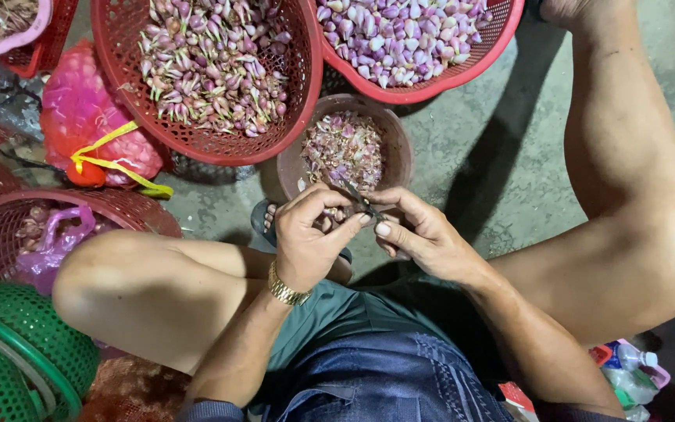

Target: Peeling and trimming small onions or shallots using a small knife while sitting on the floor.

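Observation:
My left hand (306,238), with a gold watch on its wrist, is curled shut around a small shallot bulb just over the near rim of a brown bowl (400,133). My right hand (423,234) meets it fingertip to fingertip and pinches a small dark knife (358,198). The blade lies against the bulb, which the fingers mostly hide. The bowl holds pale purple skins and trimmings. Both hands hang between my bent knees, above a sandalled foot.
A red basket (306,94) of untrimmed shallots sits beyond the bowl. Another red basket (447,78) of peeled purple bulbs is at top right. At left are a pink mesh sack (87,117), a red basket (9,211) and green baskets (17,352). Plastic bottles (634,367) lie at bottom right.

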